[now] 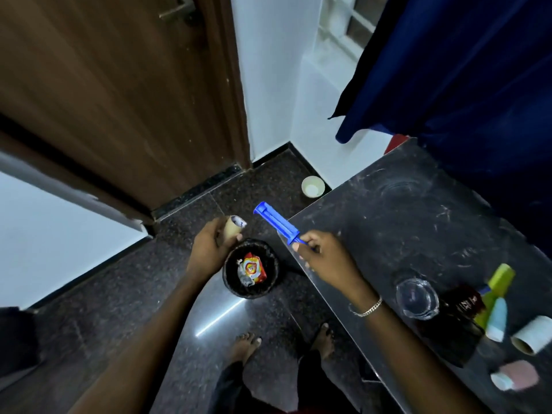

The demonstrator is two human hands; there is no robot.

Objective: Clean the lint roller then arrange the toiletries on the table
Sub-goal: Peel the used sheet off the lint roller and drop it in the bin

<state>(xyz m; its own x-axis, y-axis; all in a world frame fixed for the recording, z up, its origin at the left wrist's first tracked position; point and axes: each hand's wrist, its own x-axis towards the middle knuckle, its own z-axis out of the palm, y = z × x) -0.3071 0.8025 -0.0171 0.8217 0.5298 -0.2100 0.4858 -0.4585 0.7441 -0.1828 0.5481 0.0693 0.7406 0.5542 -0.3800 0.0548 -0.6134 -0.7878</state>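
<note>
The lint roller's blue plastic handle (pixel 276 222) is pinched at its thin end by the right hand (pixel 321 255), fingers closed around it, its bare spindle pointing up and away just off the near-left edge of the dark scuffed table (pixel 418 210). The left hand (pixel 209 249) is wrapped around a tan cardboard roll core with a scrap of used sheet at its tip (pixel 234 228), held just above the small black round waste bin (pixel 251 271) on the floor.

Risks, as I judge them: the core sits over the bin's far-left rim, not its middle, so a release here could bounce it onto the polished floor. The handle is gripped only by its narrow end, so it could swing or slip. On the table, a clear glass ashtray-like dish (pixel 417 298) lies near the front edge under the right forearm, and a careless pull back of that arm could knock it off.

Counts: 1 blue handle, 1 spent core, 1 bin holding a red and yellow wrapper (pixel 252 270), 1 white cup (pixel 312 186) on the floor in the corner. At the table's near-right corner: 1 glass dish, 1 dark red bottle (pixel 466 304), 1 yellow-green tube (pixel 498 283), 1 pale blue tube (pixel 497 319), 1 white fresh roll (pixel 533 334), 1 pink and white capped container (pixel 516 375)
</note>
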